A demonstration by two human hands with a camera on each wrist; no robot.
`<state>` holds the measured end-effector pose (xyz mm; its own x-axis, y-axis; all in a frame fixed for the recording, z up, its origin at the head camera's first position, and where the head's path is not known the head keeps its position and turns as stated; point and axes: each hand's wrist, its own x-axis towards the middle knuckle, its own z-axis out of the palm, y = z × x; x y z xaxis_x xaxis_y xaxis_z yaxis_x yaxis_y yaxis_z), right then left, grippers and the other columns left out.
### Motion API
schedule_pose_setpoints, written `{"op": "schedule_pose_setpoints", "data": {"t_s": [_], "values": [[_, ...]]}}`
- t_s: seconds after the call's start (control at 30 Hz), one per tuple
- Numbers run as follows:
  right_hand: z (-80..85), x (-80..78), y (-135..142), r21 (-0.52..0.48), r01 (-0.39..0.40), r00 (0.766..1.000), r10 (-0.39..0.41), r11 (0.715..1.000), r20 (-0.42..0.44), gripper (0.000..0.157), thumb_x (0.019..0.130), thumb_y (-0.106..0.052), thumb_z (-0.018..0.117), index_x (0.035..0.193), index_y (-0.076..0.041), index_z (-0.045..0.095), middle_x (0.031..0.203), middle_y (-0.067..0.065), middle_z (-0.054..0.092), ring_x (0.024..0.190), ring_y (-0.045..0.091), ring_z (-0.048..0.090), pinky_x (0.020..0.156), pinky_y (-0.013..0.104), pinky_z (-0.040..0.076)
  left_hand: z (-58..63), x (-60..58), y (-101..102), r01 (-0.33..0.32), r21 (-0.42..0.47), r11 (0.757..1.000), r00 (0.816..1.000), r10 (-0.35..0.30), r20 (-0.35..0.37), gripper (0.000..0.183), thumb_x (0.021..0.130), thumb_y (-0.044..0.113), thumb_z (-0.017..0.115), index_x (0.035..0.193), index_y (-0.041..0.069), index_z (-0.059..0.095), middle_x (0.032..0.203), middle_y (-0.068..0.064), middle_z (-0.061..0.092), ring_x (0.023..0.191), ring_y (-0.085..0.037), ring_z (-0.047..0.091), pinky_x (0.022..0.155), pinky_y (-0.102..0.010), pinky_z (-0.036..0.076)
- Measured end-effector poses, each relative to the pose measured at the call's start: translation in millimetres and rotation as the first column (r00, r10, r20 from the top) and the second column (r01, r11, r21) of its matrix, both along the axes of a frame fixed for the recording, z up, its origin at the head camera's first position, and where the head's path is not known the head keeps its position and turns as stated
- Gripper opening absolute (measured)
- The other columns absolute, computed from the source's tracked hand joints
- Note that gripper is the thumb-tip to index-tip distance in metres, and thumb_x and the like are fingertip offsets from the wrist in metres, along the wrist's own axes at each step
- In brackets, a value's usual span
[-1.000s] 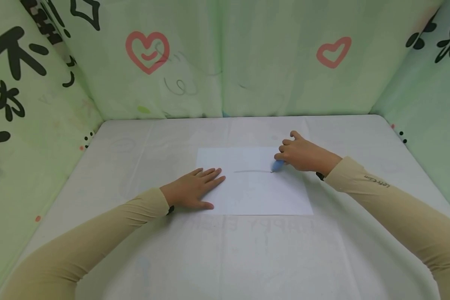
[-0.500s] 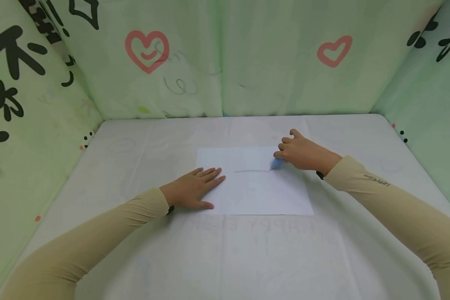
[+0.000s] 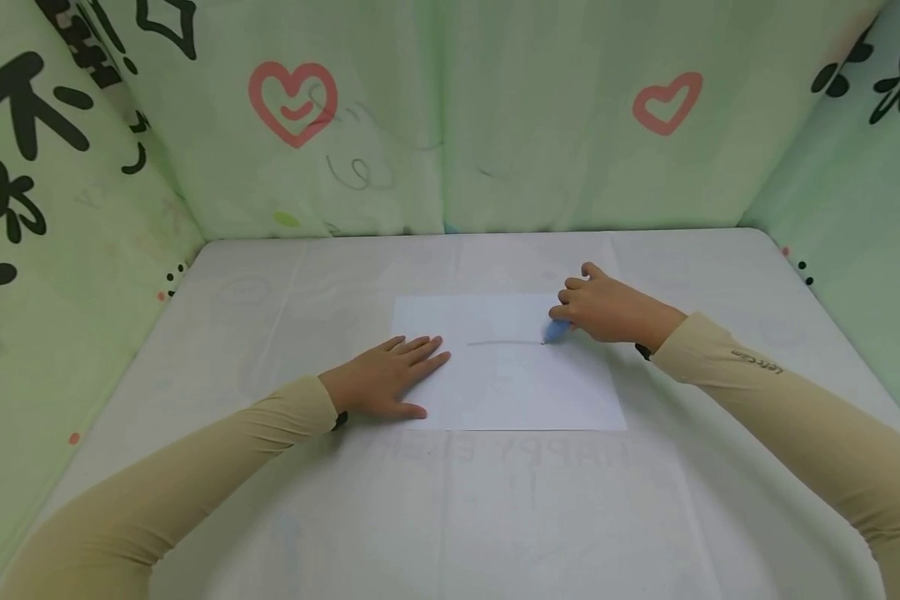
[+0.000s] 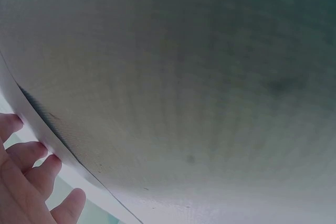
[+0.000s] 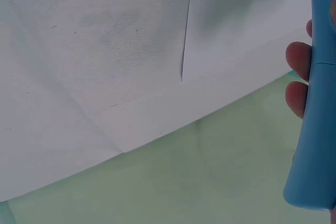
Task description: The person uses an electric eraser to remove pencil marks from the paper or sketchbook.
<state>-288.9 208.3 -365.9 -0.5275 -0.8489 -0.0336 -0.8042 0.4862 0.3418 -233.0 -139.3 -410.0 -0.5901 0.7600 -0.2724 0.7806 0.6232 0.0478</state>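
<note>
Green patterned curtain [image 3: 540, 167] fills the upper frame from where I stand, white-covered table [image 3: 450, 517] across the middle and bottom. White paper sheet [image 3: 525, 392] at frame centre; left hand [image 3: 386, 375] lies over its left edge, fingers spread apart. Right of centre, right hand [image 3: 607, 310] has fingers clamped on a thick blue pen-like tool [image 3: 558, 330], slanting tip-down over the sheet's right half, tip at the right end of a thin grey line [image 3: 502, 342].

The blue cylindrical tool [image 5: 316, 150] looks like smooth plastic; the white rectangular sheet [image 3: 528, 387], matt paper; the white table covering [image 3: 540, 517] and green printed curtain [image 3: 532, 183], creased cloth.
</note>
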Motion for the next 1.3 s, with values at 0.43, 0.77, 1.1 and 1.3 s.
{"op": "schedule_pose_setpoints", "data": {"t_s": [0.43, 0.77, 1.1, 1.3], "values": [[-2.9, -2.7, 4.3, -0.079, -0.091, 0.995, 0.087, 0.993, -0.050, 0.013, 0.079, -0.015, 0.070, 0.085, -0.010, 0.060, 0.069, 0.003, 0.051, 0.065, 0.018, 0.040, 0.065, 0.033, 0.026, -1.6, -0.2, -0.7, 0.014, 0.014, 1.000, 1.000, -0.014, -0.007, 0.083, 0.091, 0.059, 0.046, 0.152, 0.014, 0.013, 0.159, -0.011, 0.013, 0.146, -0.028, 0.017, 0.118, -0.048, 0.017], [-6.2, -5.2, 7.4, -0.077, -0.110, 0.990, 0.103, 0.991, -0.092, 0.015, 0.077, -0.013, 0.069, 0.087, -0.010, 0.060, 0.069, 0.005, 0.052, 0.064, 0.019, 0.042, 0.062, 0.033, 0.026, 0.1, 0.3, -0.4, -0.003, 0.003, 1.000, 1.000, 0.003, 0.005, 0.083, 0.090, 0.059, 0.047, 0.152, 0.014, 0.013, 0.159, -0.010, 0.012, 0.147, -0.027, 0.016, 0.118, -0.047, 0.016], [-11.8, -9.5, 9.8, -0.110, -0.197, 0.971, 0.179, 0.974, -0.156, 0.018, 0.071, -0.010, 0.070, 0.078, -0.011, 0.054, 0.062, 0.002, 0.045, 0.060, 0.016, 0.036, 0.062, 0.032, 0.025, -1.1, 0.6, -1.8, 0.012, 0.030, 0.999, 1.000, -0.012, -0.009, 0.083, 0.091, 0.058, 0.047, 0.152, 0.013, 0.014, 0.159, -0.011, 0.014, 0.146, -0.028, 0.018, 0.118, -0.048, 0.017], [-11.5, -9.4, 9.5, -0.085, -0.188, 0.972, 0.172, 0.979, -0.160, 0.016, 0.073, -0.010, 0.070, 0.078, -0.010, 0.055, 0.063, 0.003, 0.048, 0.061, 0.018, 0.039, 0.063, 0.032, 0.029, -2.2, 0.0, -1.6, 0.005, 0.017, 1.000, 1.000, -0.005, -0.014, 0.083, 0.090, 0.059, 0.046, 0.152, 0.015, 0.013, 0.159, -0.010, 0.013, 0.146, -0.027, 0.017, 0.118, -0.047, 0.016]]}}
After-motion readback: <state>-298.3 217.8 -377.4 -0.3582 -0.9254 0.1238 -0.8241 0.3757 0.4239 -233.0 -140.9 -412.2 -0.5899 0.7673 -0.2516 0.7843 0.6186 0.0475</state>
